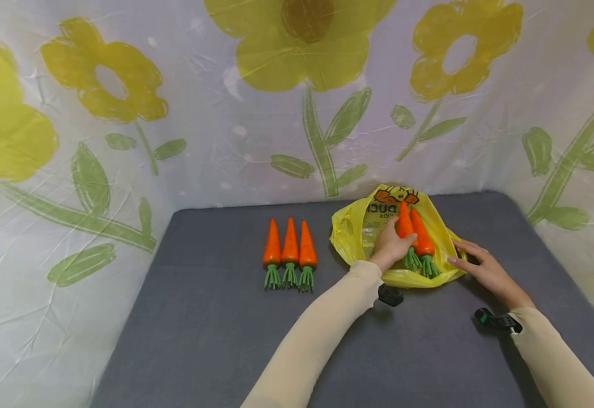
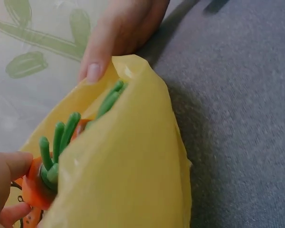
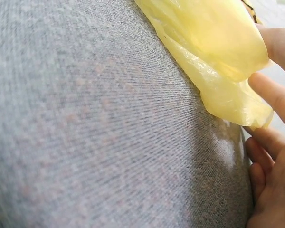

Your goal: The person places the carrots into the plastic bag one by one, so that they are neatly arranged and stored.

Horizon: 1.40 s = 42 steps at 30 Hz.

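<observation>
A yellow plastic bag lies on its side, its mouth spread wide. Inside it are two orange toy carrots with green tops. My left hand reaches into the mouth and grips the left carrot near its top, thumb on one side and fingers on the other. Beside it lies the other carrot, touching the bag's inner wall. At the bag's right rim, my right hand holds the edge between thumb and fingers. The left wrist view shows its thumb at the rim.
Left of the bag, three more carrots lie side by side on the grey table, tips pointing away. A pale curtain with printed yellow flowers hangs behind the table's far edge and along both sides.
</observation>
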Each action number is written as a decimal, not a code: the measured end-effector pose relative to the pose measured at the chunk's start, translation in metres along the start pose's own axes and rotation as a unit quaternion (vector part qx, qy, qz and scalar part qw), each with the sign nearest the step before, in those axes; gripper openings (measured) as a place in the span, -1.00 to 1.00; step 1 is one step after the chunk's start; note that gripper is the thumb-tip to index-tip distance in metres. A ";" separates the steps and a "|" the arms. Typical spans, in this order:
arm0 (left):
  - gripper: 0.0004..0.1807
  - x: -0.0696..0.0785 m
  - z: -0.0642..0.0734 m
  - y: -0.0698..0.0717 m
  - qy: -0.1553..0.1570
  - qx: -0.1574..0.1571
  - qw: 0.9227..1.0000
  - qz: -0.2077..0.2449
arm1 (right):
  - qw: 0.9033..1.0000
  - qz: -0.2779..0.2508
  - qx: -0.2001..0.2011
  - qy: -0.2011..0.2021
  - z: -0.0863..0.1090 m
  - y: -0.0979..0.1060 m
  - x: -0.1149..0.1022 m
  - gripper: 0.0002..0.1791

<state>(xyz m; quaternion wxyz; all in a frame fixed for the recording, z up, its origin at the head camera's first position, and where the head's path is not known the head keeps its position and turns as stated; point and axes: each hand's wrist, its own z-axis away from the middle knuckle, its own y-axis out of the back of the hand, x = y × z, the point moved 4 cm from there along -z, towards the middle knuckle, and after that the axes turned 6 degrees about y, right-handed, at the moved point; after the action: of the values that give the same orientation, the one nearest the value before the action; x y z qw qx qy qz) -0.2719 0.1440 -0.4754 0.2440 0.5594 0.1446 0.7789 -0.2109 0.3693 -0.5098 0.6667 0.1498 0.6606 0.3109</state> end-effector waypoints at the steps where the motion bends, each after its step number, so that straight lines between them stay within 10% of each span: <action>1: -0.31 -0.001 -0.001 0.000 0.000 0.000 1.000 -0.001 | 1.000 0.001 0.000 0.000 0.000 0.000 0.000 -0.17; 42: -0.33 -0.013 -0.005 -0.004 -0.016 -0.041 0.995 -0.089 | 1.000 0.015 0.002 -0.001 -0.005 0.000 0.002 -0.19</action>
<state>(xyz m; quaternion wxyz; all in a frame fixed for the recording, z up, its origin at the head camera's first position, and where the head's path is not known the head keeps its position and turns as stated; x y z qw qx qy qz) -0.2728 0.1410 -0.4893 0.3377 0.5461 0.1578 0.7502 -0.2157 0.3692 -0.5114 0.6620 0.1612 0.6586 0.3193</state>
